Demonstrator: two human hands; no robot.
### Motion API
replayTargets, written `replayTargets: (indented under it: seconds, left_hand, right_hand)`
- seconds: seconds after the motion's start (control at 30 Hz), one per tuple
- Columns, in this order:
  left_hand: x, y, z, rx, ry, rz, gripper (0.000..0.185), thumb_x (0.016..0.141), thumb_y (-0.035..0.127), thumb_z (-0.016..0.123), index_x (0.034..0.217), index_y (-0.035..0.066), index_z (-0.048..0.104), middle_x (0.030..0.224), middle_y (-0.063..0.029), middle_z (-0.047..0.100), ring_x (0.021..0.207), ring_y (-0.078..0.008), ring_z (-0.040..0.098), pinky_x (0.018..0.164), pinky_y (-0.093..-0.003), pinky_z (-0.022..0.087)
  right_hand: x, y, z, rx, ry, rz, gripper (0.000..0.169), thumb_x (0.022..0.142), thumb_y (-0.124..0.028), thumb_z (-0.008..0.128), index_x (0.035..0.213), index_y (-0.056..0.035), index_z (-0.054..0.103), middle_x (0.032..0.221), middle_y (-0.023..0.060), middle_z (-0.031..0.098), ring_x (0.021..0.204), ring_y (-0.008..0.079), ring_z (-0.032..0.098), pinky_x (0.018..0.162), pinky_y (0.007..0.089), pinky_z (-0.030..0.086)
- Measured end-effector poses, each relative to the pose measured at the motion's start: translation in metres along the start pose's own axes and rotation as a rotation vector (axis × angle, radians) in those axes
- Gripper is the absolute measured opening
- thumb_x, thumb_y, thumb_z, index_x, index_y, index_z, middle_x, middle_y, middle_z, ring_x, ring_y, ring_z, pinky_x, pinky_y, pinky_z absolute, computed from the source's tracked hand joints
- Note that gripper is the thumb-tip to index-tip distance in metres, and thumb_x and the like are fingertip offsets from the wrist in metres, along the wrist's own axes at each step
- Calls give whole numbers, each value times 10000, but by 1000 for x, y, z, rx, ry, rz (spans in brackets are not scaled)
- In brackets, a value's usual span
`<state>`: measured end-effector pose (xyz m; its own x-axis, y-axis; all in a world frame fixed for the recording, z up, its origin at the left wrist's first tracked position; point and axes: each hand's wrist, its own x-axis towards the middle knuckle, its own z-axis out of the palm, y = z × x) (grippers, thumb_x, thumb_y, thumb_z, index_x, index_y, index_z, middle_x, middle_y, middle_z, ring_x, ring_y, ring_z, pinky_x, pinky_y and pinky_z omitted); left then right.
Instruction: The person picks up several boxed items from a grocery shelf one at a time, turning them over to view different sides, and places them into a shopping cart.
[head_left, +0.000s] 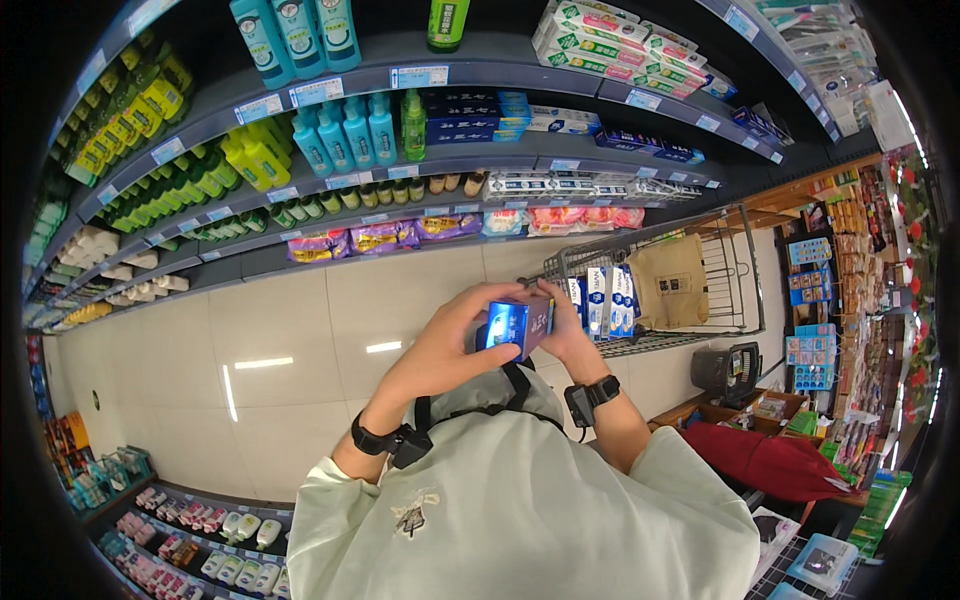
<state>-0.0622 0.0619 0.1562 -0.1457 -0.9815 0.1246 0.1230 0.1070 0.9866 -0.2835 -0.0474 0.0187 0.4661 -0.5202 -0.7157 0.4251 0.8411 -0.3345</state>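
Observation:
A stack of dark blue toothpaste cartons (531, 328) is between my two hands, in front of my chest. My left hand (450, 341) wraps its left side, with the thumb across the near end and the fingers along the far edge. My right hand (568, 322) grips the right side, its fingers curled at the far corner. The cartons' bright blue end faces me and bears writing. How many cartons are in the stack I cannot tell. Just right of my right hand, white and blue cartons (611, 300) stand in a wire shopping cart (731, 262), beside a brown paper bag (671, 281).
Ahead, a store shelf (480, 75) holds dark blue toothpaste cartons (465, 116), blue bottles (356, 135) and green bottles (202, 180). Lotion bottles stand on a lower-left shelf (247, 506). A black basket (724, 371) and a red cloth (765, 461) lie to the right.

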Motion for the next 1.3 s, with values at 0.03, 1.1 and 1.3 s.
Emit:
replayTargets:
  seconds: [0.03, 1.1, 1.3]
  left_hand:
    - [3, 1, 4, 48, -12, 32, 595, 817, 161, 711, 1350, 51, 468, 1297, -123, 570, 1199, -261, 554, 1014, -371, 428]
    - [-13, 35, 41, 853, 486, 449, 797, 585, 317, 876, 1267, 11, 601, 948, -125, 674, 734, -265, 634, 647, -336, 519]
    - [-10, 39, 40, 827, 498, 582, 649, 609, 306, 873, 1170, 53, 666, 1077, -163, 677, 851, -312, 670, 704, -362, 548]
  right_hand:
    - [-1, 5, -1, 37, -5, 31, 296, 972, -342, 524, 928, -56, 587, 906, 57, 628, 824, 188, 627, 786, 337, 520]
    - [-30, 14, 25, -97, -462, 266, 572, 980, -466, 462, 1383, -60, 456, 1340, 150, 554, 1215, 306, 556, 1030, 466, 453]
    - [-41, 9, 43, -92, -491, 258, 549, 986, -466, 454, 1377, -81, 452, 1339, 147, 548, 1210, 305, 560, 1021, 476, 461]
